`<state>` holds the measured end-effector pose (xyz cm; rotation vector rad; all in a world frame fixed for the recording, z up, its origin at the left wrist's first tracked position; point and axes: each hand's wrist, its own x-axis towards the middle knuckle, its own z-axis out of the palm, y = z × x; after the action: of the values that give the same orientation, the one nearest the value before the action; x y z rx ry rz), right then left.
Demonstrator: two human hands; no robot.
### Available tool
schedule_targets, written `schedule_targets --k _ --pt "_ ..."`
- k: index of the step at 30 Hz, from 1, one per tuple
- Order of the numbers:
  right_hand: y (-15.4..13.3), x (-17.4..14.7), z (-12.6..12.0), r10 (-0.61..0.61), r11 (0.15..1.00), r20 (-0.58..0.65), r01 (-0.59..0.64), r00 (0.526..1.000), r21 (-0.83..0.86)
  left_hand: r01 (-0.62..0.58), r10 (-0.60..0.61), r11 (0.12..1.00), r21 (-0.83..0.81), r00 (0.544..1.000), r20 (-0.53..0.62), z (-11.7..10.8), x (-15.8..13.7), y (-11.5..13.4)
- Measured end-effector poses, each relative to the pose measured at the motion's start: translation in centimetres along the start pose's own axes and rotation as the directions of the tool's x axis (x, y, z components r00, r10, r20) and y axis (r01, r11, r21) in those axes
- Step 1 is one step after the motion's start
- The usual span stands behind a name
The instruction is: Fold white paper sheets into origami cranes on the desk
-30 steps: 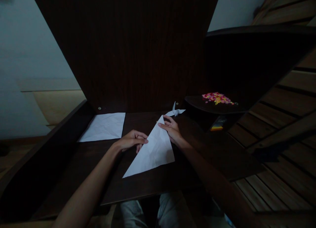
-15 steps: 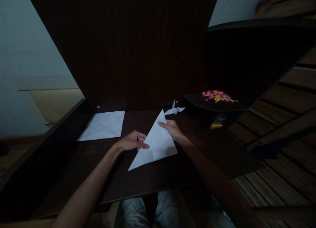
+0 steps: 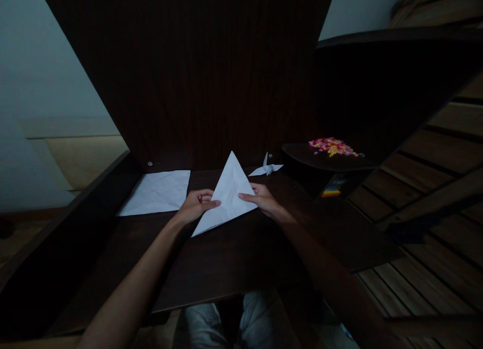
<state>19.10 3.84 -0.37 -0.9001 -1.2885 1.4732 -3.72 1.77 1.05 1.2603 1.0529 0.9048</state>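
Note:
A white sheet of paper (image 3: pixel 228 193), folded into a triangle, is held up over the dark desk with its point toward the back. My left hand (image 3: pixel 196 204) grips its left edge, thumb on the front face and fingers behind. On the right side my right hand (image 3: pixel 261 198) pinches it the same way, its thumb lying across the front. Behind my right hand rests a white origami crane (image 3: pixel 267 169) with spread wings. To the left of my left hand lies a creased flat sheet of white paper (image 3: pixel 156 190).
The dark wooden desk (image 3: pixel 226 268) has a raised side panel (image 3: pixel 75 223) at left and a tall back panel (image 3: pixel 196 77). A corner shelf (image 3: pixel 302 155) at right bears a pile of small pink, red and yellow pieces (image 3: pixel 334 146). Under it sits a small colourful item (image 3: pixel 332 190).
Both hands have raised the folded paper and turned it counter-clockwise, so its point now sits farther left and higher. My right thumb has slid lower on the sheet.

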Motion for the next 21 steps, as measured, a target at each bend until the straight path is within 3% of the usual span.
schedule_targets --k 4,10,16,21 --pt "0.13 0.16 -0.01 -0.069 0.997 -0.092 0.065 0.993 -0.048 -0.02 0.017 0.999 -0.04 0.998 -0.064 -0.05 0.21 -0.23" --pt "0.46 0.07 0.39 -0.047 0.993 0.005 0.047 0.999 -0.111 0.012 -0.013 0.999 -0.033 1.0 -0.028 0.17 0.25 -0.37" --pt "0.57 0.32 0.55 -0.131 0.991 -0.043 0.132 0.99 0.021 -0.054 0.029 0.986 -0.158 0.987 -0.156 0.42 0.43 -0.21" --pt "0.22 0.34 0.6 -0.184 0.976 -0.1 0.194 0.978 0.096 -0.056 0.008 0.94 -0.336 0.99 -0.144 0.25 0.61 -0.16"
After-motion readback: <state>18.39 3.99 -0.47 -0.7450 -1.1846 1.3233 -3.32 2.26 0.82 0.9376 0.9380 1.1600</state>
